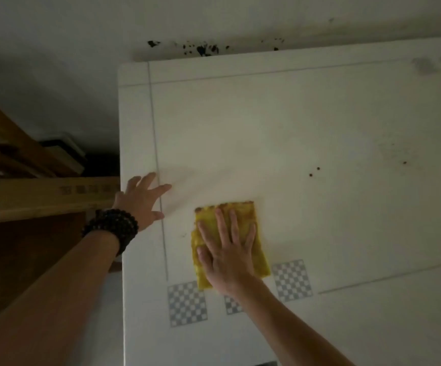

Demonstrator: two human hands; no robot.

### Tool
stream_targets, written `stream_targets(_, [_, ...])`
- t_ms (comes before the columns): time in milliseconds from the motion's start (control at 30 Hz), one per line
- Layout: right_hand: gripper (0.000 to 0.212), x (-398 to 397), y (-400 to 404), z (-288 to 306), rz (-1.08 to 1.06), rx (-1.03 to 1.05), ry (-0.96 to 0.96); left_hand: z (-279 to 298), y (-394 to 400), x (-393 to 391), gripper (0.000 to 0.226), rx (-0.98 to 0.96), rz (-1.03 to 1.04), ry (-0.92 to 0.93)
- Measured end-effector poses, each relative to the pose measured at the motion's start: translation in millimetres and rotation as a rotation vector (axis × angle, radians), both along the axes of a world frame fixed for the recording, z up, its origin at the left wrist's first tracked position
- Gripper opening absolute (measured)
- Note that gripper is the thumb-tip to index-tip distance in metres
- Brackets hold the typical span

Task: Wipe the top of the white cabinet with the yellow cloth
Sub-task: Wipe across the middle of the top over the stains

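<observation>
the yellow cloth [243, 220] lies folded flat on the white cabinet top [293, 133], low and centre in the frame. the right hand [227, 257] presses down on it, fingers spread and flat, gripping nothing. the left hand [141, 199], with a dark bead bracelet [113, 228] at the wrist, rests splayed at the cabinet's left edge. checkered squares [187, 303] sit near the cloth, and small dark specks [314, 172] lie to the right.

- The right hand [227, 256] lies flat, fingers spread, on the yellow cloth [243, 220], near the front edge of the white cabinet [306, 122] top.
- The left hand [141, 200], fingers spread, rests at the cabinet's left edge; dark bead bracelets [113, 228] circle its wrist.
- Checkered squares [291, 280] flank the cloth along the front edge.
- Small dark specks [314, 171] dot the top toward its right side.
</observation>
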State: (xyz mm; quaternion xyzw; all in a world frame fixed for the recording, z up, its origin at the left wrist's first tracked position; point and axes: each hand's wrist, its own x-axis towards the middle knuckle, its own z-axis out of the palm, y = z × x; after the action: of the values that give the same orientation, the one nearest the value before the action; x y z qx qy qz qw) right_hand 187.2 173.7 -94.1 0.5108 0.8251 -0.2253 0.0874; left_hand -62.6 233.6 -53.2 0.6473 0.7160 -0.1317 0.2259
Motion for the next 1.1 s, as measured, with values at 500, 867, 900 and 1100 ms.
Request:
stream_targets(500, [0.059, -37.7, -49.5, 3.7, 0.098, 0.021, -0.052, -10.0, -63.1, -10.3, 0.077, 0.112, 0.115, -0.176])
stream_targets(867, [0.061, -80.6, 20.5, 2.9, 0.037, -0.012, -0.099, -9.7, -65.3, -7.8, 0.078, 0.097, 0.134, -0.238])
stream_targets(900, [0.061, -70.1, -0.7, 5.1, 0.063, -0.005, -0.113, -11.9, -66.8, -8.1, 0.077, 0.091, 0.098, -0.186])
stream_targets(1100, [0.058, -59.2, 22.4, 4.7, 0.101, -0.001, -0.097, -10.1, -53.8, -11.8, 0.081, 0.107, -0.009, -0.031])
